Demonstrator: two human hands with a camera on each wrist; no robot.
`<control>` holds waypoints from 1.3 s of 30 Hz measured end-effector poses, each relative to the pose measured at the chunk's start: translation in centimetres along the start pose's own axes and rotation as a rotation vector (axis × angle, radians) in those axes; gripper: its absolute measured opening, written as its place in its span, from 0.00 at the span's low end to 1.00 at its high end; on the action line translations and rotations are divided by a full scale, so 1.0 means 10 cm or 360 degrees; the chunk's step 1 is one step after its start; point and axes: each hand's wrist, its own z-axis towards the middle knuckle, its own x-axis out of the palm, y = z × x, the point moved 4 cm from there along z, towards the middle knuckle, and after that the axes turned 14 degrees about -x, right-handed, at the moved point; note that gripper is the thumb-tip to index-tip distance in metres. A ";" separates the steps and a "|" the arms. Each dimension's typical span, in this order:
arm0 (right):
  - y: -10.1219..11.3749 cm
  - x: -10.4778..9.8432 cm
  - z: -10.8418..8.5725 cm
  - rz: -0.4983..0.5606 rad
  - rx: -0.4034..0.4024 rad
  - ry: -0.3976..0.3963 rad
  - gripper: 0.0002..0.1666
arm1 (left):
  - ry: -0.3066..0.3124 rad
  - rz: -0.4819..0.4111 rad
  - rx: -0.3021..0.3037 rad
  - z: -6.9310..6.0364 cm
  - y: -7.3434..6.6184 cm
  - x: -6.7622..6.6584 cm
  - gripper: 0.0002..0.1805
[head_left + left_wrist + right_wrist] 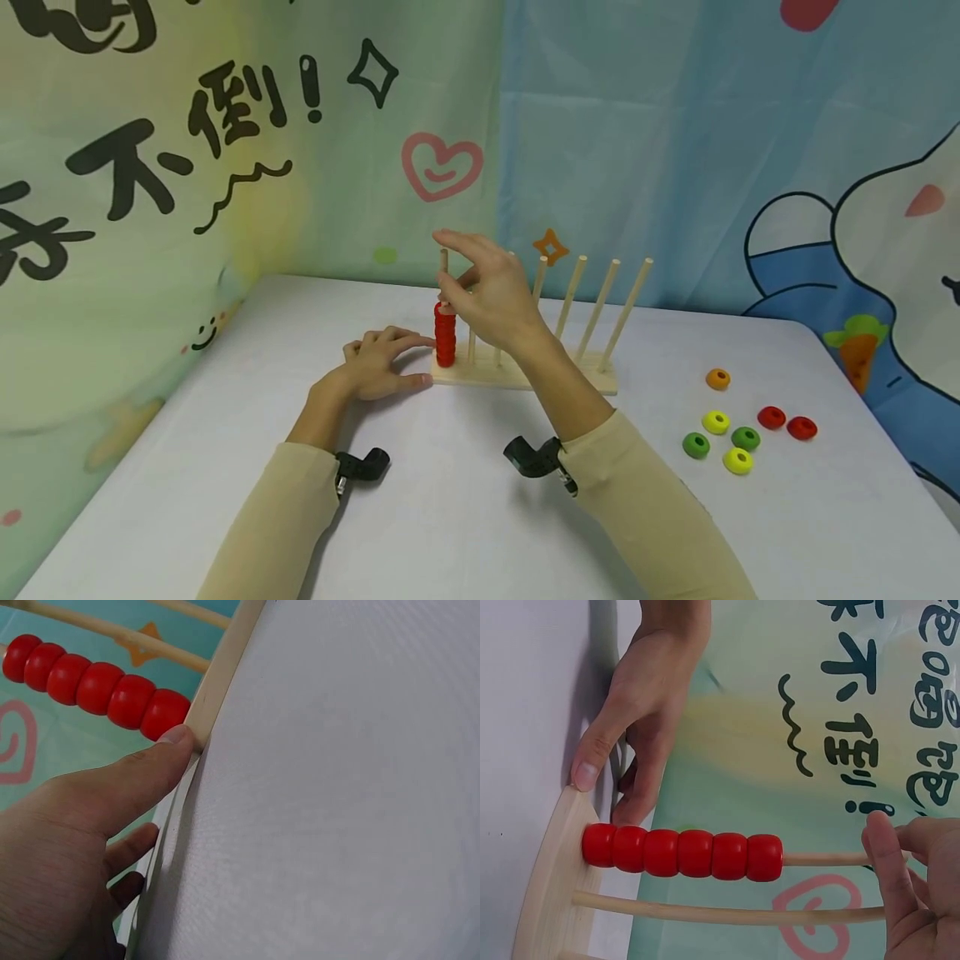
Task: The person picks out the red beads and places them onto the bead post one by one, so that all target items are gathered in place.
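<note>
A wooden peg rack [517, 382] with several upright pegs stands on the table. Several red beads [695, 852] are stacked on its leftmost peg, touching one another down to the base. My left hand [381, 364] touches the base's left end, its thumb near the front corner and its index finger farther back. Around the bare upper part of the beaded peg is my right hand [491, 292], index finger extended and thumb beside the peg. No bead shows between its fingers in the right wrist view. The other pegs carry no beads where they are visible.
Loose beads lie on the table [450, 517] to the right: an orange bead [717, 379], two yellow, two green [696, 445] and two red [772, 417]. A printed cloth [600, 150] hangs behind the table. Each wrist wears a black camera mount [363, 465].
</note>
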 end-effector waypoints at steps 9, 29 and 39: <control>0.01 -0.10 -0.10 0.0146 -0.0037 -0.0153 0.28 | -0.0001 0.0000 -0.0016 -0.01 -0.02 0.01 0.36; 0.04 -0.42 -0.52 0.0246 -0.0191 -0.0397 0.24 | 0.0032 -0.0016 -0.0033 0.02 -0.05 0.00 0.36; -0.02 -0.52 -0.72 0.0265 -0.0152 -0.0428 0.21 | 0.0017 -0.0004 -0.0037 -0.01 -0.03 0.00 0.36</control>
